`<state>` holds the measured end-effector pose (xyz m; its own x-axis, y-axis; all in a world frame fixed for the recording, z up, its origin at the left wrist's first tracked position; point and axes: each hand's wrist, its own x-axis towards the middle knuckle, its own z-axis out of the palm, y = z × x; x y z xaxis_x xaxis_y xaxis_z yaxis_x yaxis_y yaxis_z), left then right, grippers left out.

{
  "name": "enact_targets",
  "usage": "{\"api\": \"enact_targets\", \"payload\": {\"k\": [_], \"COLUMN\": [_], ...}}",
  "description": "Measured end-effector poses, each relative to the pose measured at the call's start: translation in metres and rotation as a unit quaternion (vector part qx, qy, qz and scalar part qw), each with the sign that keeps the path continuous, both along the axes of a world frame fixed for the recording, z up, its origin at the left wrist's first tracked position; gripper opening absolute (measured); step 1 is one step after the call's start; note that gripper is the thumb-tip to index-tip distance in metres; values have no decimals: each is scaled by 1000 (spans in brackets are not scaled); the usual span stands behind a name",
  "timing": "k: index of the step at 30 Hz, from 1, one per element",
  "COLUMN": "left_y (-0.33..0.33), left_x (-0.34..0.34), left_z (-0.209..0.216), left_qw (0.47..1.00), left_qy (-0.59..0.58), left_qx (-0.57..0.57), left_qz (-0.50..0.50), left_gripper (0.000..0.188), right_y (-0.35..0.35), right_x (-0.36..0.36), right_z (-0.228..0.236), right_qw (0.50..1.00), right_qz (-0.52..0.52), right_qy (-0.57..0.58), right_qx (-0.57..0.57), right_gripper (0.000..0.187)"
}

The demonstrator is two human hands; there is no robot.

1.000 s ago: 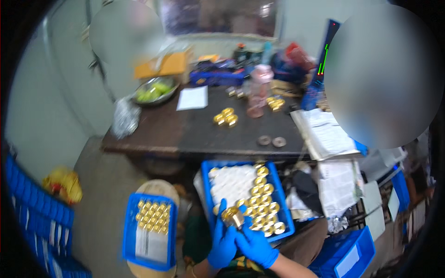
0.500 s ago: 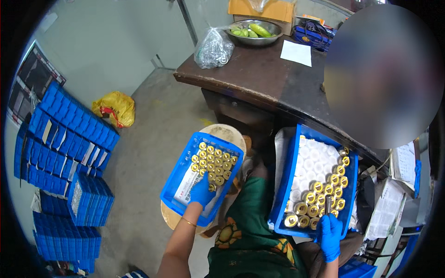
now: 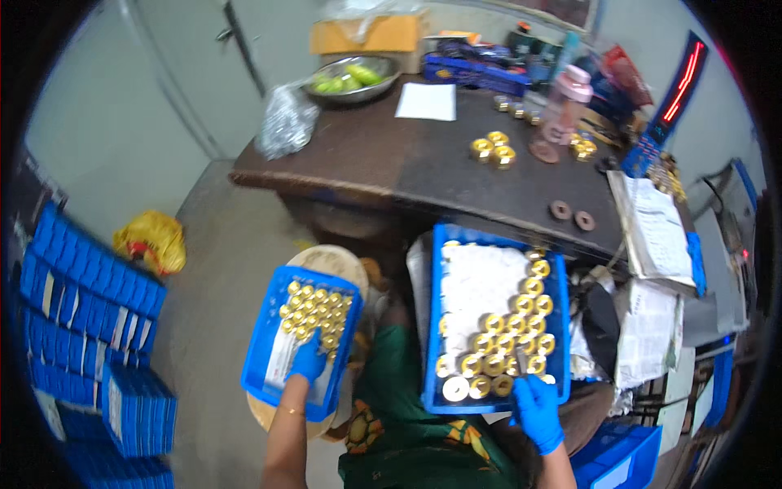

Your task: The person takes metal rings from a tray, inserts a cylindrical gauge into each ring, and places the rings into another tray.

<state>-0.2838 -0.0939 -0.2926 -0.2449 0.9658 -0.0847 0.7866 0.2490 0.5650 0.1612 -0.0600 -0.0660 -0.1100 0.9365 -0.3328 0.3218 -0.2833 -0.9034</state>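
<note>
My left hand (image 3: 308,359), in a blue glove, reaches into the smaller blue tray (image 3: 254,371). Its fingertips are at several gold-coloured metal rings (image 3: 316,306) standing in rows there. Blur hides whether the fingers grip one. My right hand (image 3: 539,414), also gloved, is closed on a short grey metal rod (image 3: 521,360). That rod points over the larger blue crate (image 3: 432,326), among more gold-coloured rings (image 3: 493,342). White round pieces (image 3: 481,281) fill the crate's far left part, washed out by glare.
The small tray rests on a round stool (image 3: 338,259). Behind stands a brown table (image 3: 350,167) with a pink bottle (image 3: 562,114), loose gold rings (image 3: 493,150), a steel bowl (image 3: 354,80) and a bag (image 3: 289,122). Stacked blue trays (image 3: 90,301) line the left; papers (image 3: 652,228) lie right.
The view has swung right, so the scene sits further left and more of the table shows. Both hands remain at the same two containers; the rod is still in my right hand.
</note>
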Motion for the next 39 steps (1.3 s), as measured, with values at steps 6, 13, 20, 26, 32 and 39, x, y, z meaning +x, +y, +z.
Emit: {"api": "enact_targets", "payload": {"k": [6, 13, 20, 26, 32, 39], "left_y": [134, 180, 186, 130, 105, 67], "left_x": [192, 328, 314, 301, 306, 319], "left_z": [209, 194, 180, 267, 286, 319], "left_qw": [937, 926, 952, 772, 770, 828], "left_qy": [-103, 40, -200, -592, -597, -519], "left_qx": [250, 98, 10, -36, -33, 114], "left_qz": [-220, -363, -232, -227, -222, -177], "left_gripper": [39, 33, 41, 43, 36, 49], "right_y": [-4, -20, -13, 6, 4, 5], "right_x": [4, 14, 16, 6, -10, -8], "right_z": [13, 22, 26, 24, 30, 31], "right_qw": [999, 998, 997, 994, 975, 889], "right_qz": [27, 31, 11, -9, -78, -16], "right_qy": [4, 16, 49, 26, 58, -223], "right_qx": [21, 46, 58, 101, 202, 399], "right_gripper": [20, 25, 31, 27, 23, 19]}}
